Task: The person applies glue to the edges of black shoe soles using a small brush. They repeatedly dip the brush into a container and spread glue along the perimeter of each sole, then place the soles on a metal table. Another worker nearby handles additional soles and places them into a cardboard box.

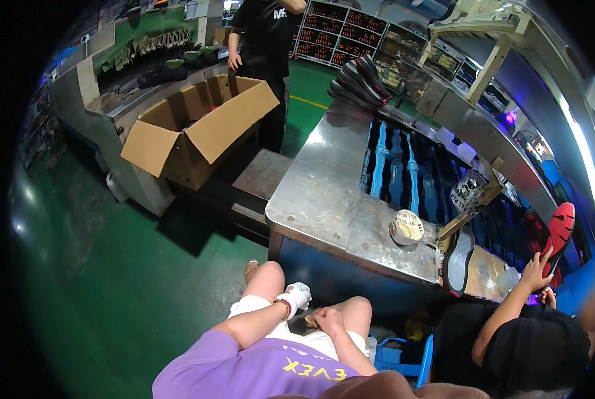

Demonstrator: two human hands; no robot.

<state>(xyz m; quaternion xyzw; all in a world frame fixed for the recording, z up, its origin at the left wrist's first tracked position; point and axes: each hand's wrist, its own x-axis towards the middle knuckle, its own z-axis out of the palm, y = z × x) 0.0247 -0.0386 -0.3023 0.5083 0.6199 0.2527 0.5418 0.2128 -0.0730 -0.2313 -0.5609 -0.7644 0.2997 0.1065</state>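
Observation:
Over my lap, my left hand (298,296) wears a white glove, its fingers curled in beside my left knee. My bare right hand (330,320) rests lower, near my right thigh, with its fingers also bent inward. Whether either hand holds anything is hidden. The two hands are close together but apart. Ahead and to the right is a metal-topped table (304,193). A white tub (406,227) of pale, creamy material stands on it, next to a wooden bar (470,207). A grey-and-black shoe sole with a red edge (457,263) leans at the table's near right edge.
An open cardboard box (227,126) sits at the left, with a standing person (263,40) behind it. Dark soles (360,83) are stacked at the table's far end. At right, a co-worker (530,339) holds a red-soled shoe (561,229). A blue plastic stool (404,366) is beside me.

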